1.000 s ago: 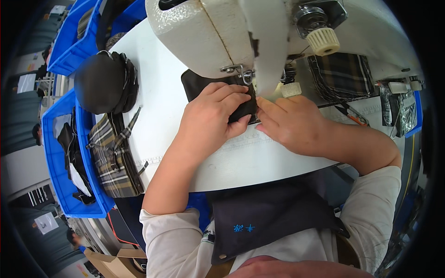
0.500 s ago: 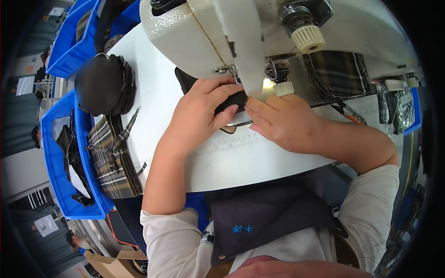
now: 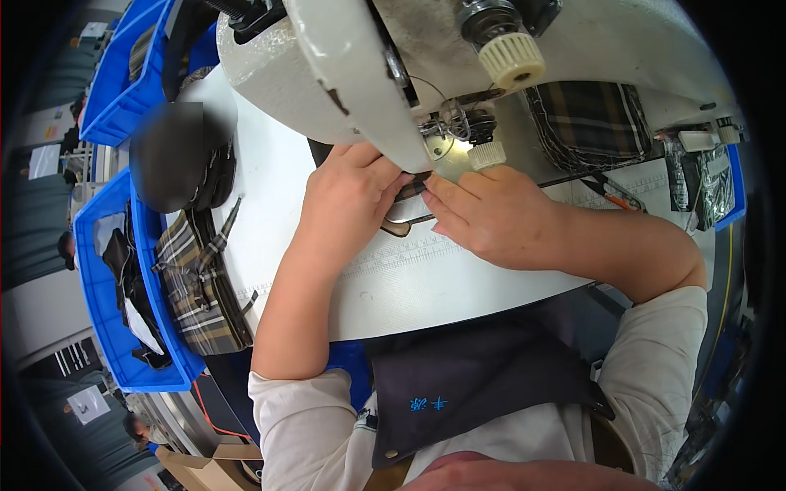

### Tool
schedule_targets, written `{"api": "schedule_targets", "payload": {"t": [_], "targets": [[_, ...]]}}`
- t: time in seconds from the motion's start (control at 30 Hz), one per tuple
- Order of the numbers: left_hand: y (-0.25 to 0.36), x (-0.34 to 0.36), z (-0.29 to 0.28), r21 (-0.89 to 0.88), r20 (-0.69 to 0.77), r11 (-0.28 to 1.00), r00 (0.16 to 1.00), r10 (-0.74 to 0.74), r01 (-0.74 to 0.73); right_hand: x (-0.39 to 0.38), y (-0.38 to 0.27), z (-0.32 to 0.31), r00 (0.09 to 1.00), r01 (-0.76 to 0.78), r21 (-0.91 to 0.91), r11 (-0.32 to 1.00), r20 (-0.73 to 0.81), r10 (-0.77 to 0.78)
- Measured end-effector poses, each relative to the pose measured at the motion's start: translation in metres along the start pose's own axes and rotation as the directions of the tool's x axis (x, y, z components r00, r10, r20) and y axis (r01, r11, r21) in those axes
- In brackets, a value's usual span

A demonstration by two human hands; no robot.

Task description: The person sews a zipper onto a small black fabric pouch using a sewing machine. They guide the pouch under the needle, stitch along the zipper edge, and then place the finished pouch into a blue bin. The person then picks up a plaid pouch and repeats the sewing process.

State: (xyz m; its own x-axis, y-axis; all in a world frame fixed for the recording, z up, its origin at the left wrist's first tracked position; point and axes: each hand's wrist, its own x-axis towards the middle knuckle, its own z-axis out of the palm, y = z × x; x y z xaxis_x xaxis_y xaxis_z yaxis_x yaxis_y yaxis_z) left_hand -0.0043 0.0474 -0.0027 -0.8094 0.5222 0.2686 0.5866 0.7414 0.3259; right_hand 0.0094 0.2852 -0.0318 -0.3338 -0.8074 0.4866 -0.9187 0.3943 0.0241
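At the white sewing machine (image 3: 295, 82), my left hand (image 3: 345, 200) has curled fingers on a dark fabric piece with a plaid strip (image 3: 411, 188), its thumb by the plaid edge just under the machine head. My right hand (image 3: 479, 213) pinches that piece's right edge with thumb and forefinger, other fingers folded, below a cream knob (image 3: 487, 155). Much of the piece is hidden by my left hand and the machine. A small lit metal plate shows beside the presser area.
A blurred dark stack (image 3: 168, 155) and plaid pieces (image 3: 196, 295) sit left, beside blue bins (image 3: 127, 360). At right are folded plaid squares (image 3: 588, 123), orange-handled snips (image 3: 621, 196) and wrapped packs (image 3: 712, 184). A ruler (image 3: 372, 258) runs along the table (image 3: 409, 303). People work at far left.
Both my hands have shifted left with the fabric, which now shows a plaid strip near my thumb. The machine head sits further left in the picture, covering more of the piece.
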Motion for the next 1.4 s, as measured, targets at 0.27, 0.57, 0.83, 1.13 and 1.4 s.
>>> {"api": "schedule_targets", "payload": {"t": [0.27, 0.57, 0.83, 1.13, 1.4], "targets": [[-0.002, -0.002, 0.007, -0.009, -0.04, 1.0, 0.999, 0.002, -0.002, 0.001, -0.002, -0.003, 0.999, -0.014, 0.008, 1.0, 0.045, 0.014], [-0.004, 0.003, 0.007, 0.005, -0.059, 0.999, 0.997, -0.039, 0.039, 0.003, -0.003, 0.004, 0.985, -0.143, 0.027, 0.989, 0.097, 0.14], [-0.016, 0.007, 0.005, -0.096, -0.026, 0.995, 0.999, -0.04, 0.037, 0.005, 0.0, 0.002, 0.99, -0.128, 0.066, 0.99, 0.067, 0.124], [-0.017, 0.009, 0.011, -0.069, -0.013, 0.992, 0.994, -0.109, 0.108, 0.001, -0.001, 0.008, 0.988, -0.118, 0.028, 0.993, 0.107, 0.115], [-0.017, 0.01, 0.011, -0.077, -0.036, 0.992, 0.994, -0.106, 0.103, 0.003, -0.001, 0.008, 0.983, -0.136, 0.036, 0.99, 0.127, 0.13]]}}
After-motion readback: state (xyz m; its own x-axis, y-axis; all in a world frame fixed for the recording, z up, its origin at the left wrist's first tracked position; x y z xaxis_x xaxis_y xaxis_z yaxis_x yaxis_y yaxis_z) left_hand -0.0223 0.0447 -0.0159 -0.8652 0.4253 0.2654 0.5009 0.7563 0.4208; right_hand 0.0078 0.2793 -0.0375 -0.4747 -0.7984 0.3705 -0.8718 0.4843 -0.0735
